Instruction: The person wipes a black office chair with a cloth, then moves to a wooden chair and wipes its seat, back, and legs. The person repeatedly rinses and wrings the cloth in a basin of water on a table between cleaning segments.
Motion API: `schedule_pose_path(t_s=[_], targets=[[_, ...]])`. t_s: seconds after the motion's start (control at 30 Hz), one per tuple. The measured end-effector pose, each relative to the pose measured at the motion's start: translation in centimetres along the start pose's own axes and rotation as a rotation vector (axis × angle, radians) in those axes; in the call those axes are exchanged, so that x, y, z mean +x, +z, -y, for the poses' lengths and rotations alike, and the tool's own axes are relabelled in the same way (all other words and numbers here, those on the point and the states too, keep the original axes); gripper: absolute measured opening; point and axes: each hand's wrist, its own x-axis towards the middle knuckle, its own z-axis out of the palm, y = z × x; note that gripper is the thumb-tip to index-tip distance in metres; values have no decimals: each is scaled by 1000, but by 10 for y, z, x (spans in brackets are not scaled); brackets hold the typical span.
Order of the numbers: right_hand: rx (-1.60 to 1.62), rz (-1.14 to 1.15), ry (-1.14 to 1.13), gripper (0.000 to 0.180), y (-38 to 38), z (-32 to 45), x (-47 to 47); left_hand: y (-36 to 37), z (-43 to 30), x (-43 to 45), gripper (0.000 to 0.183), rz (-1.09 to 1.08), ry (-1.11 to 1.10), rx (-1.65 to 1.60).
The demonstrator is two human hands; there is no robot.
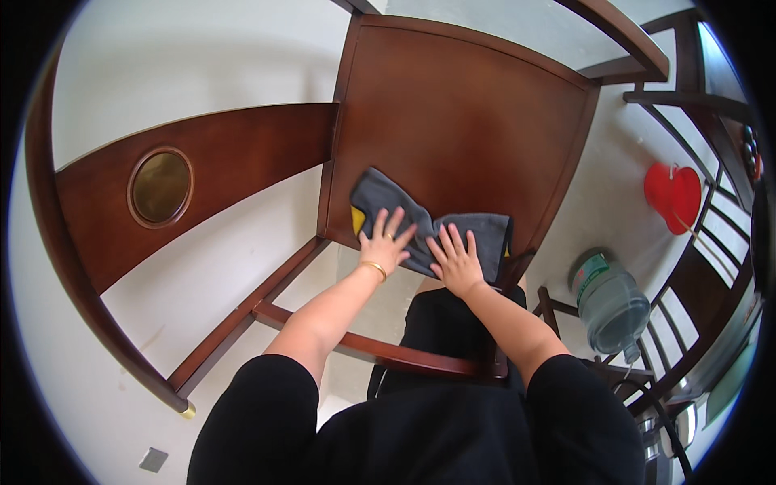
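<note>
A grey cloth (394, 194) with yellow patches lies spread on the brown wooden seat (461, 115) of an armchair, along its near edge. My left hand (386, 239), wearing a ring and a gold-coloured bangle, rests on the cloth's left half with fingers apart. Flat on the right half is my right hand (459, 260), its fingers also spread. Both palms face down, and neither hand grips the cloth. To the left runs the chair's curved wooden backrest (242, 151), set with a round brass-coloured disc (160, 188).
One armrest (412, 357) crosses in front of my body; the other armrest (624, 36) rises at the far side. On the floor to the right are a large clear water bottle (612, 309) and a red bucket (673, 194). Dark wooden furniture (697, 273) stands beyond them. A pale wall (182, 73) borders the left.
</note>
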Motion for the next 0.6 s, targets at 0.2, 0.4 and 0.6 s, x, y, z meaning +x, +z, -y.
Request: schedule_pose_path(t_s=[0.2, 0.4, 0.6], targets=[[-57, -346, 9, 65, -80, -47, 143, -63, 61, 79, 76, -275, -220, -103], [-287, -576, -2, 54, -131, -112, 275, -120, 81, 185, 76, -519, -357, -290], [-268, -490, 79, 51, -134, -96, 283, -124, 93, 193, 75, -501, -329, -211]])
